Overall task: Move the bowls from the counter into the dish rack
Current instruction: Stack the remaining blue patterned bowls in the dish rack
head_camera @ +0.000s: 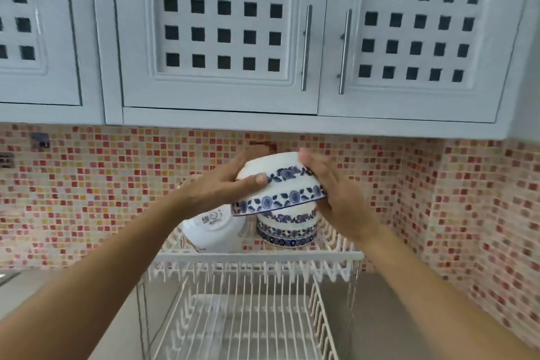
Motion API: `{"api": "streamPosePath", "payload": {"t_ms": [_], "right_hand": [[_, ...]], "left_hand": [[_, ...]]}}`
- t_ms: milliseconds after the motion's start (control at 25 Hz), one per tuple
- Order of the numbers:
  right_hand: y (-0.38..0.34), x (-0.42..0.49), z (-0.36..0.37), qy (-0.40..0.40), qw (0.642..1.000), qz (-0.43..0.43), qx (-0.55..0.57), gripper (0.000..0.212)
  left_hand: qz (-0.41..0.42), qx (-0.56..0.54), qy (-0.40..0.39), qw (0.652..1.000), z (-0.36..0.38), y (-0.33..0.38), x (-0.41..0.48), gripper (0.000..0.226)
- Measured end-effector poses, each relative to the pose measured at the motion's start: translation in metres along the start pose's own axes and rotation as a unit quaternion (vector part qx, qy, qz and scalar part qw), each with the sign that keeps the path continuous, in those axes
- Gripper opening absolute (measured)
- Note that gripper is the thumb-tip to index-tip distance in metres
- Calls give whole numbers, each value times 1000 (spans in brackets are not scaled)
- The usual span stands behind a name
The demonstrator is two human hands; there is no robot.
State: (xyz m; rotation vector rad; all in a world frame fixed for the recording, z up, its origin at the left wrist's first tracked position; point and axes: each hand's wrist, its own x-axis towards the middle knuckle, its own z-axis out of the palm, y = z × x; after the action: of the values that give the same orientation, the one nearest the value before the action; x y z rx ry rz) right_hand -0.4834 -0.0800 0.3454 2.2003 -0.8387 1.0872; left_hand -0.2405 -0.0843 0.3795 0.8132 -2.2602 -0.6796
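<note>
A white bowl with blue flower bands (280, 187) is held upside down and tilted, above the upper tier of the white wire dish rack (257, 257). My left hand (225, 184) grips its left side and my right hand (336, 199) grips its right side. Directly below it, stacked upside-down bowls of the same pattern (287, 228) rest on the upper tier. The held bowl hangs just over that stack; whether they touch I cannot tell. A white plate (214, 228) leans on the upper tier to the left of the stack.
The rack's lower tier (248, 321) stands on the grey counter (388, 316). White lattice-door wall cabinets (222, 38) hang close above. A red and yellow mosaic backsplash (102, 184) runs behind, and the tiled side wall (496, 213) closes in on the right.
</note>
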Motion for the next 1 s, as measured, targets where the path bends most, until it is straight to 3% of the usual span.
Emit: {"api": "streamPosePath", "payload": {"t_ms": [160, 240, 320, 520, 720, 1000], "right_hand": [[33, -12, 2, -21, 999, -28, -2, 81], [46, -19, 3, -62, 998, -27, 4, 79], [55, -25, 5, -138, 990, 2, 29, 92], [66, -38, 14, -293, 951, 73, 71, 111], [67, -39, 27, -289, 926, 201, 137, 123], [65, -41, 42, -297, 924, 202, 130, 132]], "left_hand": [[-7, -83, -2, 997, 20, -1, 19, 94], [12, -11, 52, 999, 31, -13, 25, 95], [43, 118, 101, 987, 42, -25, 33, 105], [88, 243, 97, 961, 63, -49, 54, 121], [79, 240, 78, 964, 77, -74, 63, 125], [9, 275, 44, 960, 88, -90, 63, 132]]}}
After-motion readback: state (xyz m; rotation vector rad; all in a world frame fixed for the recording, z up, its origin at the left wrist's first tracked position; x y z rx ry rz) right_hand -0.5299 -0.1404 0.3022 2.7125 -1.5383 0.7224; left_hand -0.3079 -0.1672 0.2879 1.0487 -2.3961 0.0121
